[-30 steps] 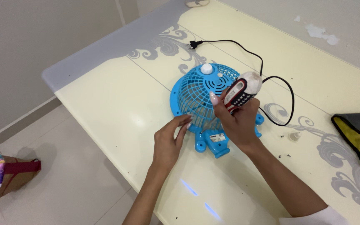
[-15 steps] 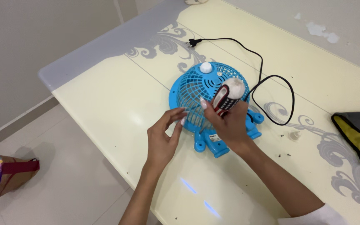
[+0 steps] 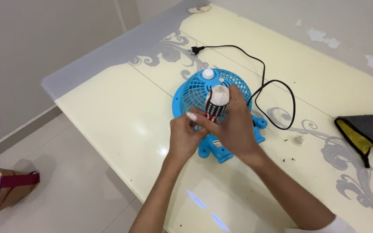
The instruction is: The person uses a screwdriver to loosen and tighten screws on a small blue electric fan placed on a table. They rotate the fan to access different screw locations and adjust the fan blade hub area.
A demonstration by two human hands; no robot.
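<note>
The right hand (image 3: pixel 234 129) is closed around a small cylindrical object (image 3: pixel 216 102) with a pale rounded top and a dark patterned body, holding it upright above the blue fan (image 3: pixel 203 92). Its fingers wrap the lower part of the cylinder, so only the upper half shows. The left hand (image 3: pixel 185 136) sits directly against the right, its fingertips (image 3: pixel 191 116) pinched in at the base of the cylinder; whether they actually grip it or merely touch the right hand's fingers is hard to tell, as the hands overlap there.

The blue fan lies flat on the table (image 3: pixel 121 112) just beneath both hands, its round grille facing up with a white knob (image 3: pixel 207 73) near the far rim. Its blue base (image 3: pixel 214 149), with rounded feet, juts out toward the person below the hands. A black power cord (image 3: pixel 277 92) runs from behind the fan, loops on the tabletop to the right, and ends in a plug (image 3: pixel 196 50) lying farther back on the table.

The table is pale yellow and glossy with grey scroll ornaments. A small pale bit (image 3: pixel 298 139) and some dark specks lie to the right of the fan. A dark grey and yellow cloth (image 3: pixel 368 131) lies well apart near the right edge. On the tiled floor at the lower left sits a brown bag (image 3: pixel 5 190) with a dark red strap.
</note>
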